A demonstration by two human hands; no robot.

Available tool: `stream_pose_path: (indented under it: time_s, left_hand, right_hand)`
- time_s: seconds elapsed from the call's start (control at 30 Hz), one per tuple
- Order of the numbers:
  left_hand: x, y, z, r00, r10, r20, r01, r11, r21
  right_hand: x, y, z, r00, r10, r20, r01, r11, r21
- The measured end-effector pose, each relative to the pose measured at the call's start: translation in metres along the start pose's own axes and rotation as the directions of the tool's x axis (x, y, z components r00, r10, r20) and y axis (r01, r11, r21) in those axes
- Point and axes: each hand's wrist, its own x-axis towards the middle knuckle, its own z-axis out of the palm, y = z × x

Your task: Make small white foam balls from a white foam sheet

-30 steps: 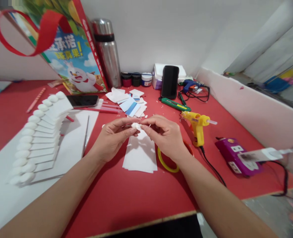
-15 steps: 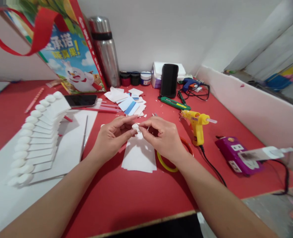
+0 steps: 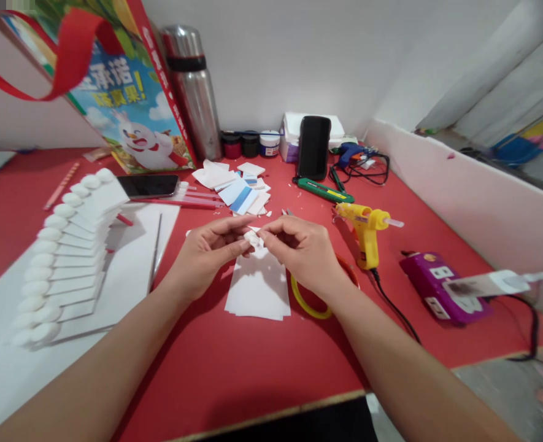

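As the left hand [image 3: 202, 255] and right hand [image 3: 305, 252] pinch a white piece [image 3: 253, 238] over the twelve-o'clock end of the paper [image 3: 257, 291], it looks light, soft and easily crushed. Its edges likely offer the safest hold.

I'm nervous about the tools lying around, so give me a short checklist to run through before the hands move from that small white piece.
1. Small white piece secure: ok; held at the fingertips of the left hand and right hand.
2. White sheets lying flat: ok; loosely stacked on the table, below the hands.
3. Scissors clear of the right hand: not ok; they lie beneath it, partly hidden.
4. Glue gun cool: cannot tell; it lies on its side, right of the right hand.
5. Green knife blade retracted: cannot tell; too small to see, though it lies beyond the hands.
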Motion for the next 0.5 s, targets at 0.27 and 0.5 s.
stream_pose_path:
  time_s: [0.27,0.5]
  left_hand:
    - [0.0003,0.0007,0.0009,1.0,0.015,-0.017,-0.014,1.0,0.017]
    - [0.0008,-0.001,-0.0008,1.0,-0.003,0.011,0.003,0.999,0.035]
  right_hand:
    - [0.0005,-0.0017,0.0013,1.0,0.013,-0.002,-0.013,1.0,-0.016]
    - [0.0005,0.0021,0.0022,1.0,0.018,0.001,-0.018,1.0,0.005]
